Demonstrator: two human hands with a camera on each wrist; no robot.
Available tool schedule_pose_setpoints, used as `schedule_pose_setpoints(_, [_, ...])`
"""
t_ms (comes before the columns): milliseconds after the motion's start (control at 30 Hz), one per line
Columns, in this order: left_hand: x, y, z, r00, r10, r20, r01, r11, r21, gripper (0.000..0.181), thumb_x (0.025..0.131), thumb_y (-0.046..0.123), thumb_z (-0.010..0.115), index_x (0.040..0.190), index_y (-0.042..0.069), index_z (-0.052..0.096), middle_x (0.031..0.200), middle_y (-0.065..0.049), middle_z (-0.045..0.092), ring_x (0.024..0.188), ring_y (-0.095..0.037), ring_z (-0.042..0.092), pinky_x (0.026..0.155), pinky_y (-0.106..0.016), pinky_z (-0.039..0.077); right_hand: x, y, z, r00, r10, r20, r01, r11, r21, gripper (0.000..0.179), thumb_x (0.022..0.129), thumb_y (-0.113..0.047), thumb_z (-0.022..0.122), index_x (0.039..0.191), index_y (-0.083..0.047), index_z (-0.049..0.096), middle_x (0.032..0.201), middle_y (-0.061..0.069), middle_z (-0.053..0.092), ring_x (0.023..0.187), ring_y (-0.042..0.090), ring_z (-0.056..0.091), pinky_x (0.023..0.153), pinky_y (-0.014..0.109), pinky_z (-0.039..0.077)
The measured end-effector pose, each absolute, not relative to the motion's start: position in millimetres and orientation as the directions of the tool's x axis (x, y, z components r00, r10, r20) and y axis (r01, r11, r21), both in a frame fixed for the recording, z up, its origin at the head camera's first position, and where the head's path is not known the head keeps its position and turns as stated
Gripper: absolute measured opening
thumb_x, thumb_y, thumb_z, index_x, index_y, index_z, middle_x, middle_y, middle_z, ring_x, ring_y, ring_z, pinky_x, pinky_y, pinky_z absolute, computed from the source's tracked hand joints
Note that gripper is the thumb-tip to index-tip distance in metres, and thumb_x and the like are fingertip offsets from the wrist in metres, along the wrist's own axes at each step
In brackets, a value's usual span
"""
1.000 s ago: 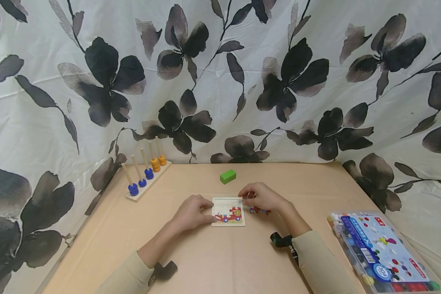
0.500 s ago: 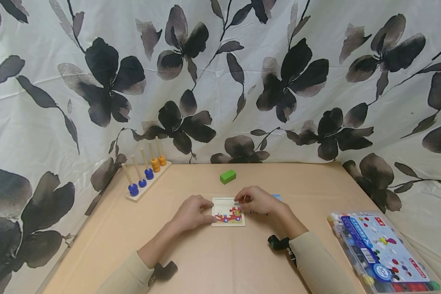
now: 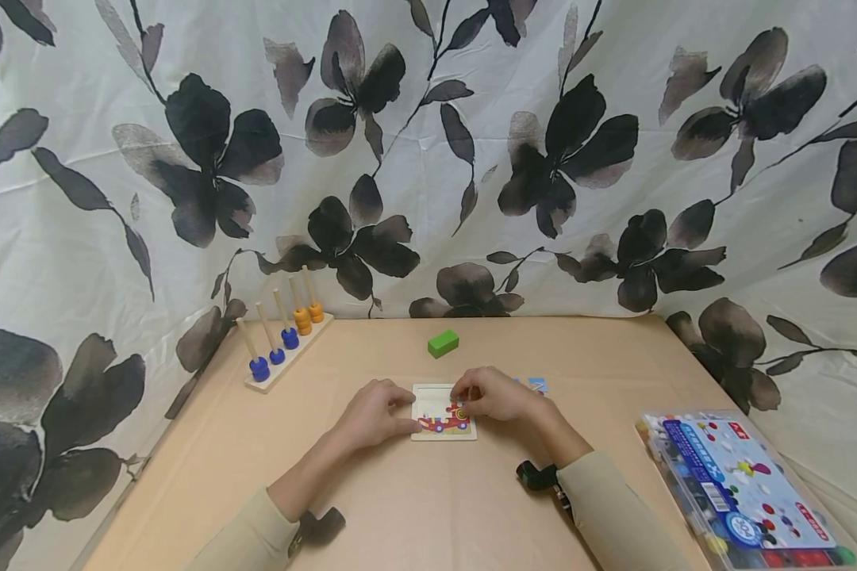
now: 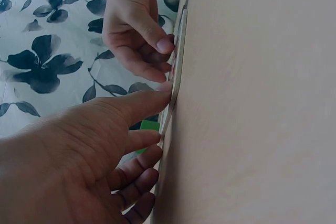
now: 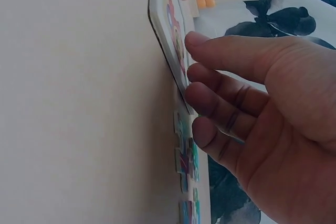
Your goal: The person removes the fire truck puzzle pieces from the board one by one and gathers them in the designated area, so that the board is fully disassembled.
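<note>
A small jigsaw board (image 3: 436, 392) lies on the table, pale and bare along its top, with a red and yellow vehicle picture across its lower part. My left hand (image 3: 374, 414) touches the board's left edge with thumb and index finger apart; the other fingers hang loosely in the left wrist view. Over the board's right side, my right hand (image 3: 496, 394) has thumb and index finger close together on a small puzzle piece, mostly hidden by the fingers. Loose blue puzzle pieces (image 3: 536, 385) lie beyond that hand, and more colourful pieces (image 5: 184, 156) show beneath it.
A green block (image 3: 443, 343) sits behind the board. At the back left stands a wooden peg stand (image 3: 260, 386) with blue and orange beads. A clear plastic case (image 3: 750, 492) with a blue label occupies the right front.
My right hand has moved left and slightly nearer, from beside the board to over its right side, uncovering blue pieces behind it. The left hand has stayed still.
</note>
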State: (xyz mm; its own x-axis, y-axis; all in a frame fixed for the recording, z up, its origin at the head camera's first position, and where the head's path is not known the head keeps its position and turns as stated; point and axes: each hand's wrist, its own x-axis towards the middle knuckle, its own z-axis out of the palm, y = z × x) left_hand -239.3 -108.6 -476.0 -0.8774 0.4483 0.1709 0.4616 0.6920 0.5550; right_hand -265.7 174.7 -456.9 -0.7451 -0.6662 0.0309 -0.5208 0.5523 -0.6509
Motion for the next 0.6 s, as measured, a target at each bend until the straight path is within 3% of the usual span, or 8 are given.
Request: schedule_pose_setpoints(600, [-240.3, -109.2, -478.1, -0.877, 0.447, 0.178, 0.465, 0.692, 0.552, 0.047, 0.076, 0.040, 0.092, 0.113, 0.012, 0.081, 0.104, 0.000, 0.075, 0.098, -0.017, 0.061, 0.089, -0.040, 0.050, -265.3, 167.2, -459.9, -0.760, -0.650, -0.006, -0.515, 0.607, -0.605, 0.017, 0.091, -0.008, 0.078, 0.108, -0.006, 0.077, 0.096, 0.002, 0.066, 0.084, 0.011, 0.057, 0.078, 0.025, 0.048])
